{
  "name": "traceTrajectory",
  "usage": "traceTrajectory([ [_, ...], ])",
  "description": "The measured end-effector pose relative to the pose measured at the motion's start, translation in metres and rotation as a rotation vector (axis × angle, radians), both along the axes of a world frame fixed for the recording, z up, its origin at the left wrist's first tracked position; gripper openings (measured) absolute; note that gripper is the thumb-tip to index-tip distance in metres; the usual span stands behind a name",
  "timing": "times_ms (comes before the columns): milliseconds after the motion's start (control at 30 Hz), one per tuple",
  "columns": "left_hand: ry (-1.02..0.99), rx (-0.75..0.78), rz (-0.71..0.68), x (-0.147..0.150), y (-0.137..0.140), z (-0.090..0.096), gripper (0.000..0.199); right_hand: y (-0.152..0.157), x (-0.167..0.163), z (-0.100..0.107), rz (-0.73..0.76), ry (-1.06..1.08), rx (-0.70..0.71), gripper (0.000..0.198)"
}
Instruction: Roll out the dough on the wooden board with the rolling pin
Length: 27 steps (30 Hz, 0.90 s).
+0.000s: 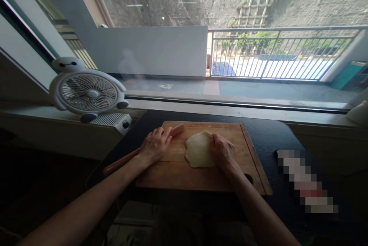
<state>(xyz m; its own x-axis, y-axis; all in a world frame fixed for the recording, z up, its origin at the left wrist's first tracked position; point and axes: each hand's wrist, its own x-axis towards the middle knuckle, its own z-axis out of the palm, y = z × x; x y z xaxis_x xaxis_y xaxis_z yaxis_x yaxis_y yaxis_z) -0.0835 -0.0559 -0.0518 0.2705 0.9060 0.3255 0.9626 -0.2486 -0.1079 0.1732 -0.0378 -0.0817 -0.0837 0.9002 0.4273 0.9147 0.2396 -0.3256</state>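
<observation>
A flat, pale sheet of dough (199,151) with an uneven edge lies on a wooden cutting board (175,177). My right hand (222,148) is closed at the dough's right edge, with the fingertips partly hidden. On the board's left side, my left hand (156,143) rests over a wooden rolling pin (122,162), its fingers curled round it. The pin slants from the lower left, past the board's edge, up to a tip just beyond my left fingers. A gap of bare board separates the pin from the dough.
The board lies on a dark table (270,132) against a window sill (230,111). A white fan (92,93) stands to the left. On the table's right side lies a pixelated object (307,182). A railing (276,54) shows beyond the glass.
</observation>
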Motion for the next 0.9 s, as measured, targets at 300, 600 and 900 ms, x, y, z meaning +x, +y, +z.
traceTrajectory([
  [300, -0.065, -0.108, -0.025, 0.034, -0.004, 0.006, 0.035, -0.002, 0.001, 0.000, -0.022, -0.026, 0.005, 0.025],
  [600, -0.117, -0.131, -0.219, 0.033, -0.057, 0.013, 0.045, -0.003, 0.000, 0.003, -0.028, -0.035, -0.015, 0.025],
  [900, -0.168, -0.111, -0.040, 0.053, 0.008, 0.008, 0.043, -0.003, -0.001, 0.001, -0.035, -0.042, -0.026, 0.026],
])
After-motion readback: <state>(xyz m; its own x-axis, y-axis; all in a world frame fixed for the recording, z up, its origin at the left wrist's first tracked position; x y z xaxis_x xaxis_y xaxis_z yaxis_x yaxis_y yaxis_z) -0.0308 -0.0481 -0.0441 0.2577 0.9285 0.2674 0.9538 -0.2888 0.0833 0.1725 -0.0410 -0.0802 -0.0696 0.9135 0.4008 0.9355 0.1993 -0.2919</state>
